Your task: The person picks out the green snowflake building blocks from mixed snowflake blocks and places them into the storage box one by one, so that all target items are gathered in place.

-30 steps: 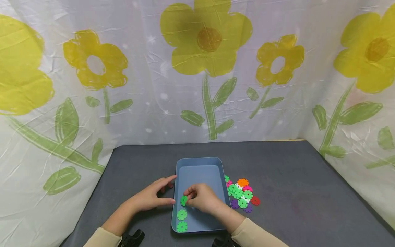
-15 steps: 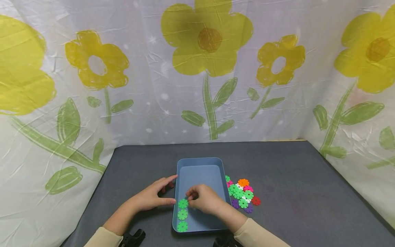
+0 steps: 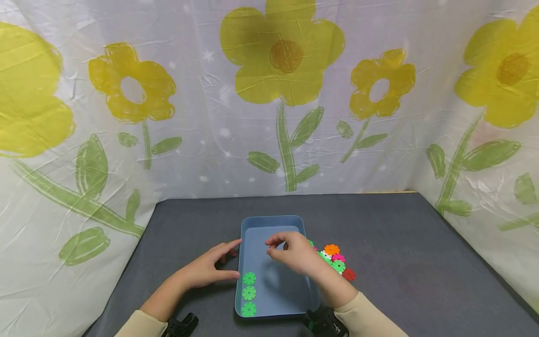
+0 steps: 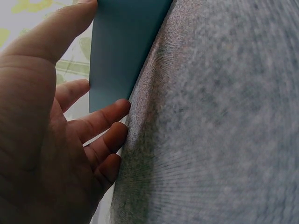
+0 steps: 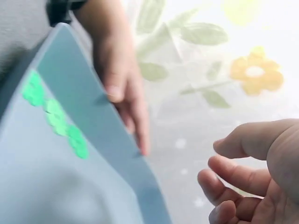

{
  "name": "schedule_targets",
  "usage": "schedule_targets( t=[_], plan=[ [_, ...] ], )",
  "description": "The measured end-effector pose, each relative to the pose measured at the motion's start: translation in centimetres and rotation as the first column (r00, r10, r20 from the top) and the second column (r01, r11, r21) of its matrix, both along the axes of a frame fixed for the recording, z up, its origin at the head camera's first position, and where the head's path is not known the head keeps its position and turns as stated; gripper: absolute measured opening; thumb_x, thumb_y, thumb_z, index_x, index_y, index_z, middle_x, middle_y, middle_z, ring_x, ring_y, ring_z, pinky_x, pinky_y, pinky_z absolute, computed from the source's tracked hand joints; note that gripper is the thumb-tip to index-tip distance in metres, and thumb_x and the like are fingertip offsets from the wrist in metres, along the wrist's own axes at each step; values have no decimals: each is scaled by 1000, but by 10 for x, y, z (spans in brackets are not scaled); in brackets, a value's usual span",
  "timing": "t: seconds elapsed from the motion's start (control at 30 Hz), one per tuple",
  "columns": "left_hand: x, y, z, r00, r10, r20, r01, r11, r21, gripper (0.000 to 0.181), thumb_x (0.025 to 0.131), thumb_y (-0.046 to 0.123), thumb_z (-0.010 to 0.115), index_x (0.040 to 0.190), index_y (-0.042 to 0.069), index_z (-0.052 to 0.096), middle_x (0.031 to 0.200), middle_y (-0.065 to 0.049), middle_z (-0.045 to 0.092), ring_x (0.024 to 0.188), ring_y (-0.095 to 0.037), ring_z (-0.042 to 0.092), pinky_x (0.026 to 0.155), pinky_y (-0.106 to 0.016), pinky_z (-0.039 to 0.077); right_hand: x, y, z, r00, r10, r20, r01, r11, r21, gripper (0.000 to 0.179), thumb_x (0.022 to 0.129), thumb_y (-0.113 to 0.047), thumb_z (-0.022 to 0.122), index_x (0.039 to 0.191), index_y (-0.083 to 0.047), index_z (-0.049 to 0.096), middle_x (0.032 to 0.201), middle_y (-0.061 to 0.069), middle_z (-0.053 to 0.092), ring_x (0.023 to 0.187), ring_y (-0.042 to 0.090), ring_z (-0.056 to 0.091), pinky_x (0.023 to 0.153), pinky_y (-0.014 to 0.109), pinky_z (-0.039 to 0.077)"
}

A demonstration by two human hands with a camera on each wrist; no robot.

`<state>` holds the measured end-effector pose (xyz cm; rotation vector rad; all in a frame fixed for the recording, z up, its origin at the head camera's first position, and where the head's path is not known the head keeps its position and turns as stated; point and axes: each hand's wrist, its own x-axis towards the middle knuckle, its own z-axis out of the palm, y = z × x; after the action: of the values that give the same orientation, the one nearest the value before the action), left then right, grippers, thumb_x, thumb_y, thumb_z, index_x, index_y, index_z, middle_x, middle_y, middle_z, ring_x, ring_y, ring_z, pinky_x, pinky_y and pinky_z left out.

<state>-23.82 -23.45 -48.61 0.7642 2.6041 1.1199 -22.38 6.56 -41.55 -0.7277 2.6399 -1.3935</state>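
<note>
Three green notched discs (image 3: 249,293) lie in a column along the left side of the blue tray (image 3: 273,221). With thumb and index fingertip at the tray's left rim, my left hand (image 3: 206,267) has its fingers spread; the left wrist view shows the other fingers beside the tray wall (image 4: 126,46). Above the tray's right half hovers my right hand (image 3: 294,252), fingers loosely bent. In the right wrist view nothing shows between the right thumb and fingers (image 5: 233,172). My right hand and forearm partly hide a pile of coloured discs (image 3: 338,266).
The pile beside the tray's right wall holds green, white, pink, orange and red discs. Everything stands on a dark grey table (image 3: 400,252). A flower-printed curtain (image 3: 202,140) hangs behind the table and along its sides.
My right hand has let go of the uppermost green disc, which now lies flat above the other two. The hand has risen away toward the right. My left hand has stayed put.
</note>
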Motion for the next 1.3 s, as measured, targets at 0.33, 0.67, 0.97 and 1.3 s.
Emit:
schedule_targets(
  t=[0.33, 0.67, 0.97, 1.3],
  plan=[
    [1, -2, 1, 1000, 0, -5, 0, 1000, -3, 90, 90, 46, 79, 162, 17, 33, 127, -2, 54, 97, -22, 46, 83, -41, 38, -12, 35, 24, 995, -89, 52, 93, 992, -80, 17, 98, -18, 72, 114, -14, 76, 103, -1, 68, 63, 18, 48, 54, 32, 41],
    [3, 0, 3, 1000, -4, 6, 4, 1000, 4, 89, 91, 43, 79, 162, 17, 33, 128, -3, 55, 97, -22, 46, 82, -42, 38, -39, 80, 12, 990, -132, 43, 135, 988, -78, 21, 100, -21, 71, 118, -11, 74, 102, 4, 68, 75, 26, 53, 62, 34, 44],
    [4, 1, 5, 1000, -3, 27, 2, 1000, 24, 87, 91, 37, 80, 162, 18, 33, 126, -3, 54, 98, -23, 46, 81, -43, 38, -58, 104, -19, 995, -32, 91, 29, 999, 34, 26, 101, -11, 64, 123, 2, 71, 97, 10, 67, 69, 18, 48, 61, 31, 42],
    [5, 1, 6, 1000, -1, 21, 0, 1000, 29, 87, 92, 38, 80, 162, 17, 34, 127, -4, 55, 101, -23, 48, 83, -45, 40, -65, 101, -47, 997, -17, 79, -3, 969, 245, 35, 91, -11, 77, 123, 1, 72, 80, 2, 58, 57, 14, 49, 57, 34, 44]
  ],
)
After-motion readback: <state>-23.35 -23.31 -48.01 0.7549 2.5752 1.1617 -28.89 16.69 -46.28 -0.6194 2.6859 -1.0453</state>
